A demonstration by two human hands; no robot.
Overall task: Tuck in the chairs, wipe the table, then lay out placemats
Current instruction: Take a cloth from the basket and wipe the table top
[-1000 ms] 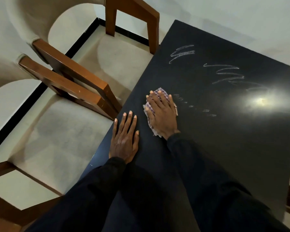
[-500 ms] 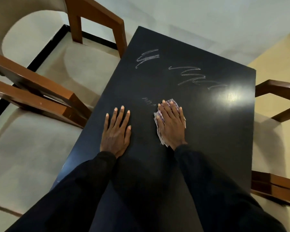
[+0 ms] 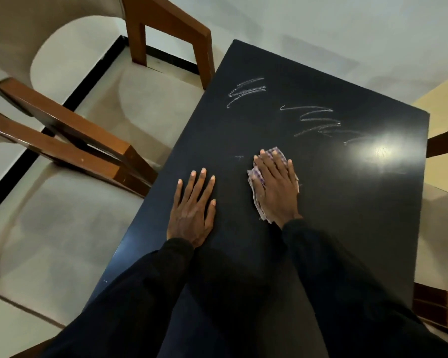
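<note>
A black table [image 3: 347, 215] fills the middle of the view. My right hand [image 3: 276, 187] presses flat on a checked purple-and-white cloth [image 3: 256, 182] at the table's centre. My left hand [image 3: 193, 210] lies flat on the bare tabletop just left of it, fingers spread and holding nothing. White chalk scribbles [image 3: 246, 93] mark the far part of the table, with more scribbles [image 3: 318, 122] to their right. A tiny chalk mark [image 3: 239, 157] remains just left of the cloth.
Two wooden chairs with beige seats stand along the table's left side, a near chair [image 3: 70, 140] and a far chair [image 3: 166, 27]. Wooden chair arms [image 3: 442, 143] show at the right edge. A light glare [image 3: 380, 151] reflects off the tabletop.
My right hand slid the cloth to the right across the table, over a row of faint chalk marks that are now nearly gone. My left hand stayed flat beside it.
</note>
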